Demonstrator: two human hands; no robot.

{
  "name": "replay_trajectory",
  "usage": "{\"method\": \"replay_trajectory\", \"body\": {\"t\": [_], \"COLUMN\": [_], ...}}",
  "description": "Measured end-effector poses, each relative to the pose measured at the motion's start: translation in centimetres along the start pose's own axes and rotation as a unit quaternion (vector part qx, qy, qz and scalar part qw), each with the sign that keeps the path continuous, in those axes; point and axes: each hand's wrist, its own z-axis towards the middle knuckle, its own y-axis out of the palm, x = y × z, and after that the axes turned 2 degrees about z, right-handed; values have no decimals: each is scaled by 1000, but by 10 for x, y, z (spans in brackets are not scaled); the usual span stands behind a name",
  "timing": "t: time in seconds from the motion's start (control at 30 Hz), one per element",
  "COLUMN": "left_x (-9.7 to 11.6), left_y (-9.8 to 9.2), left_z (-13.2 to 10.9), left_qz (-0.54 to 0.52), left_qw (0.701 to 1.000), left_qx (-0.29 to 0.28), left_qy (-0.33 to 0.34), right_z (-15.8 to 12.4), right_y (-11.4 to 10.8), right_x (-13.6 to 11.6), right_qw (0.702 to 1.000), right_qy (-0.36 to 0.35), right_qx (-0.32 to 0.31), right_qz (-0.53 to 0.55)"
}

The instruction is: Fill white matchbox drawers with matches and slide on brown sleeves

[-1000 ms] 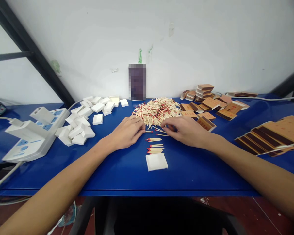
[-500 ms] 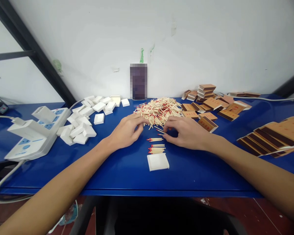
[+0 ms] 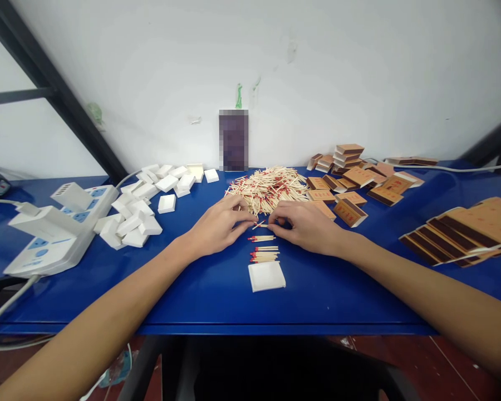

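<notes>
My left hand is closed in a pinch, thumb and forefinger at the red-headed end of a couple of matchsticks. At their other end, my right hand pinches with its thumb and forefinger. Just behind both hands lies a large heap of loose matchsticks. In front of them, small rows of matches rest on the table with red heads to the left. Closest to me is a white matchbox tray, lying flat with its open side up.
White matchbox trays are piled at left beside a power strip with plugged-in chargers. Brown matchbox sleeves lie scattered at right, with more flattened sleeves nearer me. A blurred dark panel stands against the wall.
My right hand has shifted left with the matchsticks, and my left thumb and forefinger have come together at their heads. The hands are closer to each other.
</notes>
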Motion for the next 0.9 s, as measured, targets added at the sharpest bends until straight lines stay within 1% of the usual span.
{"method": "replay_trajectory", "body": {"t": [0.17,0.23,0.37,0.63,0.9], "left_x": [-3,-4,-4,-2,-3], "left_y": [2,3,6,12,12], "left_z": [2,3,4,7,8], "left_qz": [11,12,-3,-40,-39], "left_qw": [999,998,999,999,998], "left_qx": [-48,-57,-49,-20,-40], "left_qy": [-1,-7,-8,-10,-35], "right_z": [1,1,3,5,5], "right_y": [4,5,6,9,7], "right_x": [0,0,-2,-6,-8], "right_qw": [1000,1000,1000,998,998], "right_qy": [0,2,7,-10,-1], "right_qx": [5,4,7,26,23], "right_qz": [19,21,22,52,60]}}
